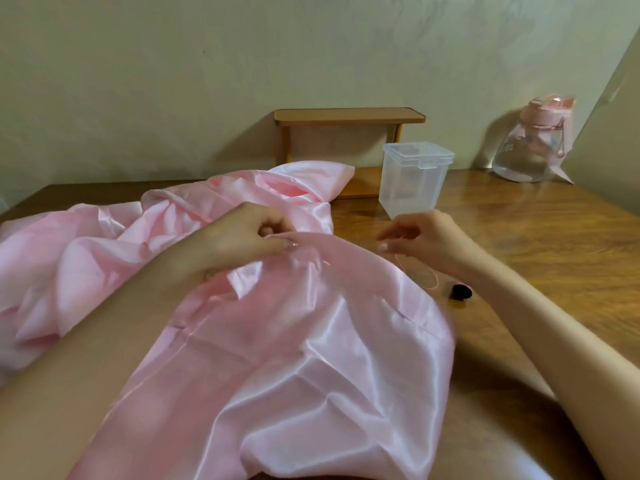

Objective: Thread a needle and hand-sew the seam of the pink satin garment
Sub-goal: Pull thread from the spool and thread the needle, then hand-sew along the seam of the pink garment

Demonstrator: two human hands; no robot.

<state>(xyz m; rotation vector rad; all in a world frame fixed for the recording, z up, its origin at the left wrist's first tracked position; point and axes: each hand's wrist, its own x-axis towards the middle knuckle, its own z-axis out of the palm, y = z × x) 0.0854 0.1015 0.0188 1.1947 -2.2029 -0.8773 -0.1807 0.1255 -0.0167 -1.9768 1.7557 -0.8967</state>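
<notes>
The pink satin garment lies crumpled across the wooden table and over my lap. My left hand rests on it near the middle, fingers curled and pinching a fold of the fabric. My right hand hovers just right of the fabric's edge, its fingertips pinching a thin pink thread that loops down toward the cloth. The needle is too small and blurred to make out. A small black spool lies on the table under my right wrist.
A clear plastic lidded box stands behind my right hand. A small wooden shelf sits against the wall. A clear bottle with a pink lid stands at the back right. Bare wooden table shows on the right.
</notes>
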